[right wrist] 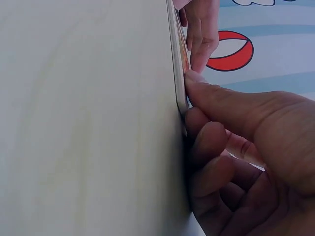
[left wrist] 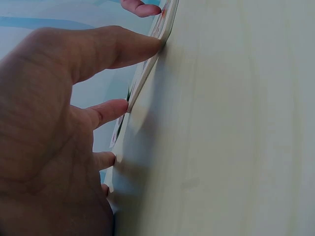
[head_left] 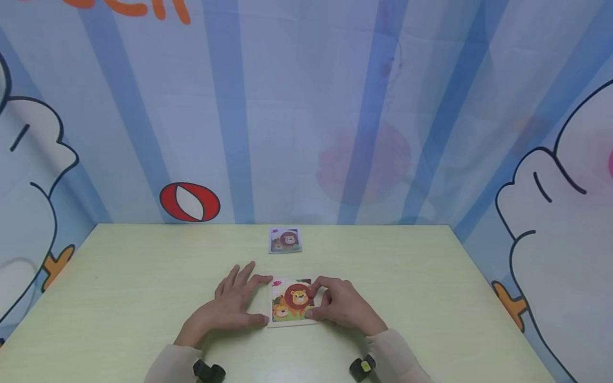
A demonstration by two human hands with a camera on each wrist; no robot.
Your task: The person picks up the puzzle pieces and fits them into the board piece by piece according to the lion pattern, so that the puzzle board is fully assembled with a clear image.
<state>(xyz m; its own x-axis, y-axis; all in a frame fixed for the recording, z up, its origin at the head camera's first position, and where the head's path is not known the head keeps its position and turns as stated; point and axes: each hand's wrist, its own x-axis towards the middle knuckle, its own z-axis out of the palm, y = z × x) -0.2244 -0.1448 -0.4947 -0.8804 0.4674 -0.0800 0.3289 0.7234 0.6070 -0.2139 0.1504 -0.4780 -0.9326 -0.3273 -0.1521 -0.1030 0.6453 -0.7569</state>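
A flat square lion picture board (head_left: 293, 300) with a pale border lies on the table near its front middle; it shows two lions. My left hand (head_left: 234, 303) is spread along its left side, the index fingertip touching the upper left corner and the thumb the lower left one. On the right side, my right hand (head_left: 342, 306) grips the board with thumb and index finger over the picture. In the right wrist view the thumb (right wrist: 221, 98) lies on the board's face, with the other fingers curled at its edge. The left thumb (left wrist: 113, 46) meets the board's edge in the left wrist view.
A smaller card with a similar lion picture (head_left: 284, 241) lies farther back, near the table's rear edge. The pale wooden table (head_left: 407, 266) ends at a blue striped printed curtain (head_left: 297, 106) behind and on both sides.
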